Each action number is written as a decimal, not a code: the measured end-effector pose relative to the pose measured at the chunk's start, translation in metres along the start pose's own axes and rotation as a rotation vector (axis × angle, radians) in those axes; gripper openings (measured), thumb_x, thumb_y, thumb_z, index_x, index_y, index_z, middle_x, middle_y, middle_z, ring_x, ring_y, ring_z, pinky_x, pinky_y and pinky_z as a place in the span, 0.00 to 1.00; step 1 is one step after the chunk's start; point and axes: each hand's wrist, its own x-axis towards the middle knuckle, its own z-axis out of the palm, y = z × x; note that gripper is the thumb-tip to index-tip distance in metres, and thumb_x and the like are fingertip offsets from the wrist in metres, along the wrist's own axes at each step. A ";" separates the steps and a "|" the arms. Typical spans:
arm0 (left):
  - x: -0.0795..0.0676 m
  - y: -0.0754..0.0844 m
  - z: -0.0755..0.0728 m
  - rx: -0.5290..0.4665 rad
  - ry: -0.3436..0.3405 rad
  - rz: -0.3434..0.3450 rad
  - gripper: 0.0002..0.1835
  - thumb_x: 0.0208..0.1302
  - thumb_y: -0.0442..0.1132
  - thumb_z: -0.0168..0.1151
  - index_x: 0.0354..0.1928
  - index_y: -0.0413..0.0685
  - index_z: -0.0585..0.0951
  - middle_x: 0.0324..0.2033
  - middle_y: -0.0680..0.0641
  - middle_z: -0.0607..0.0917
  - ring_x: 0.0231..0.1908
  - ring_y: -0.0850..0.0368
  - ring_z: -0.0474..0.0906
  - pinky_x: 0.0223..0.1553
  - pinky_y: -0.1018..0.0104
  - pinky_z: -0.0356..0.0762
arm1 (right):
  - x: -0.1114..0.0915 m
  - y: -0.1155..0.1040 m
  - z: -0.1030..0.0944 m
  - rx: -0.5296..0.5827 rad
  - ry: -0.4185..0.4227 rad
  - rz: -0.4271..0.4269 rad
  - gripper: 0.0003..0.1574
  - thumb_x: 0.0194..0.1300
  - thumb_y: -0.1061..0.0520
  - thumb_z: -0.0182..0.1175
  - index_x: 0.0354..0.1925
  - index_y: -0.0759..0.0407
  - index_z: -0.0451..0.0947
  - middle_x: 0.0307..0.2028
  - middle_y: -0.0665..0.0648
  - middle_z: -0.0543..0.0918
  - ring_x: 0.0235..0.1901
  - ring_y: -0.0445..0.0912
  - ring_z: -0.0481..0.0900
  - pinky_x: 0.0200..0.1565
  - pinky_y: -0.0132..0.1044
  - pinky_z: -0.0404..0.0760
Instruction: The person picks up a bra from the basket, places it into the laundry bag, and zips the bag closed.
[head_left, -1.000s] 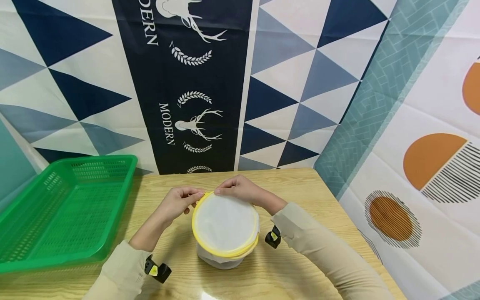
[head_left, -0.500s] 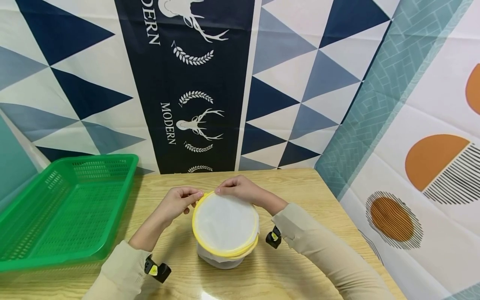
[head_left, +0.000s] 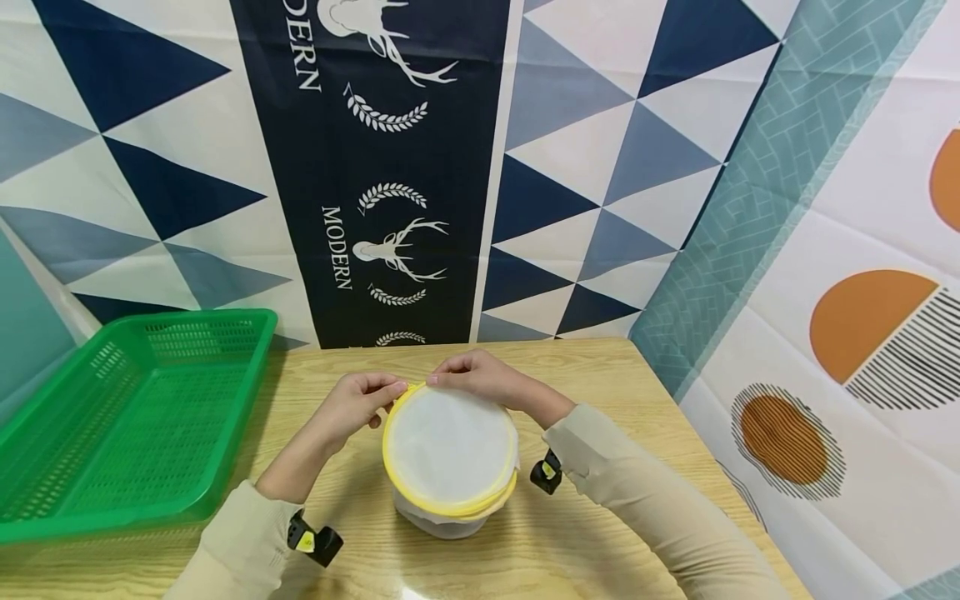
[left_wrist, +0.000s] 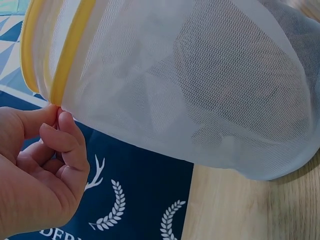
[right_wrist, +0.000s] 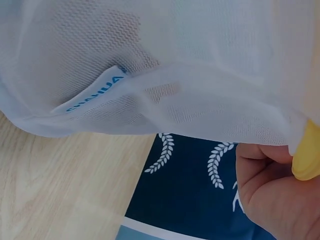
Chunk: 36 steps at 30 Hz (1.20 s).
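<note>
A round white mesh laundry bag (head_left: 452,450) with yellow trim stands on the wooden table, its flat lid facing up. At the far left of its rim, my left hand (head_left: 365,400) pinches the yellow edge between thumb and fingertips. The left wrist view shows that hand (left_wrist: 47,165) at the lower end of one yellow band (left_wrist: 72,50), the mesh wall stretching away to the right. My right hand (head_left: 480,379) grips the far rim close beside, thumb on top of the lid. Its fingers are partly hidden by the bag. A white label (right_wrist: 95,95) with blue letters shows through the mesh.
A large green plastic basket (head_left: 135,417) stands on the left of the table (head_left: 585,375). Behind the table hangs a patterned cloth (head_left: 401,167) with triangles and deer heads. Another patterned cloth (head_left: 825,333) covers the right side.
My right thumb has shifted slightly left along the rim toward the left hand, and the bag's lid has tilted a trace with it. The left hand keeps its place.
</note>
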 end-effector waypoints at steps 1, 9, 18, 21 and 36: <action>0.000 0.000 0.000 -0.008 0.002 -0.006 0.17 0.60 0.49 0.54 0.41 0.43 0.79 0.25 0.52 0.77 0.28 0.58 0.70 0.22 0.72 0.68 | -0.001 -0.002 0.000 0.002 0.000 0.001 0.15 0.62 0.54 0.53 0.42 0.63 0.78 0.34 0.54 0.80 0.21 0.37 0.76 0.26 0.32 0.78; 0.000 0.003 -0.002 -0.045 -0.006 0.008 0.19 0.59 0.50 0.54 0.41 0.41 0.79 0.24 0.53 0.78 0.27 0.59 0.71 0.22 0.72 0.67 | 0.003 0.000 0.000 0.036 0.011 0.038 0.15 0.61 0.53 0.54 0.42 0.61 0.78 0.36 0.54 0.80 0.21 0.38 0.76 0.25 0.31 0.78; -0.001 0.006 -0.002 -0.076 -0.009 -0.008 0.18 0.59 0.49 0.55 0.42 0.40 0.79 0.23 0.53 0.78 0.26 0.60 0.70 0.21 0.72 0.66 | 0.015 0.017 -0.001 0.075 0.013 0.063 0.17 0.60 0.49 0.55 0.42 0.58 0.79 0.36 0.54 0.80 0.22 0.40 0.79 0.25 0.33 0.79; -0.003 0.008 -0.002 -0.073 -0.007 -0.006 0.18 0.59 0.48 0.55 0.42 0.39 0.78 0.23 0.53 0.77 0.26 0.60 0.70 0.21 0.71 0.66 | 0.014 0.016 -0.001 0.079 0.016 0.059 0.17 0.59 0.48 0.56 0.41 0.57 0.79 0.35 0.54 0.80 0.22 0.40 0.79 0.25 0.34 0.79; -0.004 0.009 -0.004 -0.058 0.010 0.006 0.19 0.59 0.47 0.55 0.44 0.38 0.78 0.23 0.55 0.79 0.26 0.61 0.70 0.21 0.71 0.66 | 0.013 0.012 0.003 0.084 0.038 0.078 0.17 0.59 0.46 0.55 0.40 0.56 0.80 0.30 0.54 0.81 0.21 0.41 0.80 0.25 0.35 0.79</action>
